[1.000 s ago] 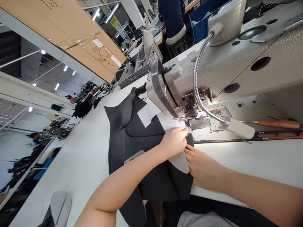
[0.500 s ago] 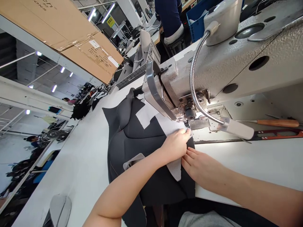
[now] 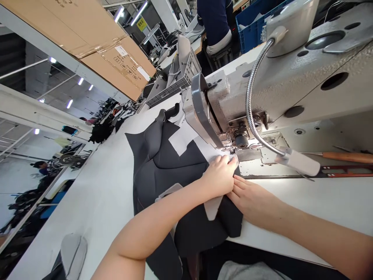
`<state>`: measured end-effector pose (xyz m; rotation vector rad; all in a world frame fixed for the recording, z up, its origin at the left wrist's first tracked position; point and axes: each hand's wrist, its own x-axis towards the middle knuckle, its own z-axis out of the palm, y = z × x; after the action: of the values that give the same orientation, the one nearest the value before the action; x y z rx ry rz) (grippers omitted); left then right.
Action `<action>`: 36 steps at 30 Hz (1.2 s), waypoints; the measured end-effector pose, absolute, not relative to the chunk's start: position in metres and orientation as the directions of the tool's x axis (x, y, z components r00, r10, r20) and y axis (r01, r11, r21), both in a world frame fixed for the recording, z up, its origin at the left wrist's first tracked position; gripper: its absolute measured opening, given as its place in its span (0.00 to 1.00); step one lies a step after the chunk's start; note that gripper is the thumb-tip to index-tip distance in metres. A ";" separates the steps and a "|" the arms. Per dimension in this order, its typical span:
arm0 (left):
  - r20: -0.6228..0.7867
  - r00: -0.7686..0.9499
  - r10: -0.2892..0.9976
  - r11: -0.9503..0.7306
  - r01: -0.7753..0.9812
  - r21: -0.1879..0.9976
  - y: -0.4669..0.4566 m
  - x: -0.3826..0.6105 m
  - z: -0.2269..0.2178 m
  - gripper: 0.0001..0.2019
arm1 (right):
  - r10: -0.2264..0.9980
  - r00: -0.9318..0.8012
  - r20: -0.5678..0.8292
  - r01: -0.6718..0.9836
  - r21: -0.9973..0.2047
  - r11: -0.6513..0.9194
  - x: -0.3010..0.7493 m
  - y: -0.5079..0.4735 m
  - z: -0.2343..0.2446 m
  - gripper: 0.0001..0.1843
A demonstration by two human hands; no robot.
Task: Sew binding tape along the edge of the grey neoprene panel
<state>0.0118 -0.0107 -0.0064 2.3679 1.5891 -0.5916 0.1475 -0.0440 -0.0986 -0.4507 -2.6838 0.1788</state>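
Observation:
A dark padded fabric cover (image 3: 180,165) lies on the white table, its right edge by the sewing machine's (image 3: 291,85) needle area. A light grey mesh strip (image 3: 214,208) rests on the cover and runs up to the presser foot (image 3: 231,149). My left hand (image 3: 221,177) is closed on the mesh strip just in front of the needle, fingers bent and pressing down. Just below it, my right hand (image 3: 247,196) lies with straight fingers on the cover's right edge, fingertips touching the left hand. A white piece (image 3: 182,140) sits on the cover's upper part.
A lamp on a flexible metal neck (image 3: 303,161) hangs right of the needle. A wooden-handled tool (image 3: 346,156) and a red-and-black tool (image 3: 346,171) lie at right. Behind are a grey crate (image 3: 186,74), cardboard boxes (image 3: 116,66) and a seated person (image 3: 215,27).
The cover and mesh strip have shifted slightly away from me, toward the needle, with both hands on them. My left fingers are more bent. The whole view has moved a little.

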 end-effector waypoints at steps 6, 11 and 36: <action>-0.562 0.173 0.809 -0.317 0.933 -0.168 -0.013 -0.002 0.053 0.23 | 0.344 -0.887 0.307 0.233 -0.345 0.909 0.137 -0.044 -0.083 0.46; -0.532 0.242 0.811 -0.404 0.890 -0.211 -0.025 0.022 0.042 0.11 | 0.232 -0.886 0.402 0.229 -0.056 0.972 0.131 -0.063 -0.086 0.21; -0.448 0.251 0.858 -0.369 0.908 -0.199 -0.040 -0.001 -0.007 0.26 | 0.688 -0.634 0.352 0.708 -0.092 0.700 0.160 -0.022 -0.080 0.10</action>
<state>-0.0007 -0.0403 -0.0072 2.4037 1.7036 -0.7559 0.1599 -0.0219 -0.0799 -1.0897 -2.5488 -0.0776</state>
